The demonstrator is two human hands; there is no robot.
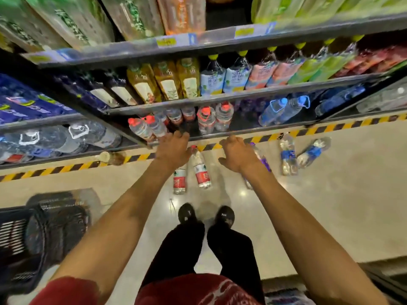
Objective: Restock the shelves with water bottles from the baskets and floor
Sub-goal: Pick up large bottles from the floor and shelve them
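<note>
Both my arms reach down toward the lowest shelf (253,130). My left hand (174,148) hovers at the shelf's front edge beside red-capped water bottles (206,119) that stand there, and holds nothing. My right hand (237,154) hangs over the floor with relaxed fingers, also holding nothing. Two red-labelled bottles (201,170) lie on the floor between my hands. A purple-labelled bottle (263,160) lies partly hidden under my right hand. Two blue-labelled bottles (288,155) lie farther right.
A black basket (44,225) sits on the floor at the left. Yellow-black hazard tape (330,127) runs along the shelf base. Blue-capped bottles (284,110) stand on the lowest shelf at right. Upper shelves hold drinks. My feet (204,214) stand behind the floor bottles.
</note>
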